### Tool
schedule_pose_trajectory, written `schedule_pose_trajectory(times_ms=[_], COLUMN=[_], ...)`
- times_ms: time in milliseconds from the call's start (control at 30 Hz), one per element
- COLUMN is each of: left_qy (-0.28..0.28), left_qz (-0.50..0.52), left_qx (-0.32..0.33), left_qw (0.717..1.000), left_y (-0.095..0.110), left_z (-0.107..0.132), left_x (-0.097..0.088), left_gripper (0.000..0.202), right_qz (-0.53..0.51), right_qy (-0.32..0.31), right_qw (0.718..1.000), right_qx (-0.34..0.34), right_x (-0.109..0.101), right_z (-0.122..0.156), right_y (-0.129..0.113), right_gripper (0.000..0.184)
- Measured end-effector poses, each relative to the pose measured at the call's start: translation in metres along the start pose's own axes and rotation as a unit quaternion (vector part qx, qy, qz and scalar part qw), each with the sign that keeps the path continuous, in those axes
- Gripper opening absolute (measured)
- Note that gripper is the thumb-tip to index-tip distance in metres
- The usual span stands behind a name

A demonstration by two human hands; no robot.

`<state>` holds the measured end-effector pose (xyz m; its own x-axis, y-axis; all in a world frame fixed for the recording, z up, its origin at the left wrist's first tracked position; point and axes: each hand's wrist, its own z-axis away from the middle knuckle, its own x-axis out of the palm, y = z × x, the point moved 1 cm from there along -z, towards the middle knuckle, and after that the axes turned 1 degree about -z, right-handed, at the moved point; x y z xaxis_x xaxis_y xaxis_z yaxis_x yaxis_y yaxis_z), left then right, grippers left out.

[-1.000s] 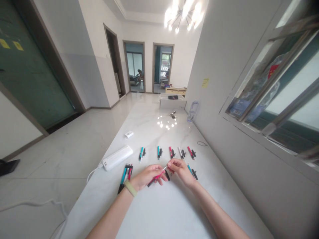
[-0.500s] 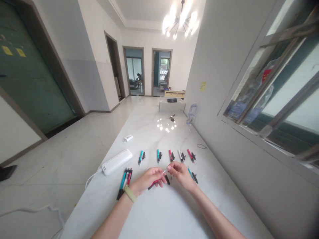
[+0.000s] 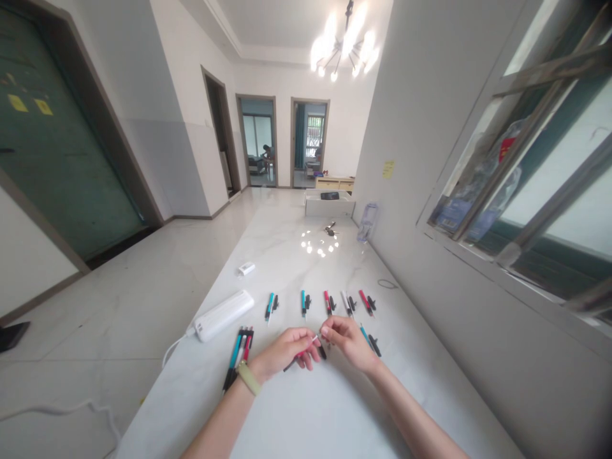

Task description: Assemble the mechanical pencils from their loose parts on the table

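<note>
My left hand [image 3: 283,352] grips a red pen [image 3: 300,356] with a black end, its tip pointing up to the right. My right hand [image 3: 347,336] is pinched at the pen's pale tip, and what its fingers hold there is too small to name. A black cap [image 3: 322,351] lies on the white table [image 3: 315,408] between the hands. A row of uncapped pens with black caps beside them [image 3: 319,301] lies just beyond the hands. A bundle of capped pens [image 3: 239,352] lies left of my left wrist. A teal pen with a cap [image 3: 370,338] lies right of my right hand.
A white power strip [image 3: 224,315] with a cable sits at the table's left edge, and a small white adapter [image 3: 247,268] lies farther back. A white box [image 3: 329,203], keys [image 3: 329,228] and a clear packet [image 3: 368,222] are at the far end. The wall runs along the right.
Both hands have sunk slightly toward the table with the red pen, and the pen shows less between the fingers. The camera has tilted a little; the other pens lie unmoved.
</note>
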<state>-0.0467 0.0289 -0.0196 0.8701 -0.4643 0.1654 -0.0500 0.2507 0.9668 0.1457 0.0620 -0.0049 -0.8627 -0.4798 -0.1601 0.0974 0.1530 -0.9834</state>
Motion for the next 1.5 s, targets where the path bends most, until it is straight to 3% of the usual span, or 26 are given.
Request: schedule_pose_trajectory(times_ms=[367,600,767,967,1067,1200,1400,1500], left_qy=[0.001,0.066,0.096,0.116,0.131,0.151,0.168,0.171], left_qz=[-0.043,-0.135,-0.171,-0.145,-0.128,-0.104,-0.104,-0.105], left_qx=[0.006,0.098,0.113,0.126,0.131,0.143,0.166,0.168], left_qw=[0.999,0.984,0.974,0.975,0.974,0.973,0.966,0.965], left_y=[-0.003,0.003,0.008,0.013,0.012,0.011,0.009,0.008], left_z=[-0.002,-0.001,0.002,0.002,0.001,-0.001,-0.003,-0.003], left_x=[-0.001,0.004,0.006,0.001,-0.003,-0.007,-0.007,-0.006], left_gripper=[0.036,0.023,0.023,0.022,0.02,0.02,0.02,0.02], right_qz=[0.012,0.052,0.063,0.118,0.201,0.35,0.497,0.478], right_qy=[-0.002,0.044,0.057,0.029,0.046,0.053,0.008,0.004], right_qw=[1.0,0.998,0.996,0.992,0.978,0.934,0.867,0.877], right_qx=[-0.004,-0.016,-0.026,-0.028,-0.038,-0.035,-0.03,-0.032], right_x=[0.004,0.008,0.009,0.01,0.004,0.001,0.03,0.038], right_z=[-0.001,0.0,0.0,0.002,0.001,0.0,0.003,0.004], right_y=[0.003,0.005,0.005,-0.006,-0.008,0.0,0.01,0.008], right_gripper=[0.04,0.035,0.031,0.027,0.027,0.024,0.016,0.016])
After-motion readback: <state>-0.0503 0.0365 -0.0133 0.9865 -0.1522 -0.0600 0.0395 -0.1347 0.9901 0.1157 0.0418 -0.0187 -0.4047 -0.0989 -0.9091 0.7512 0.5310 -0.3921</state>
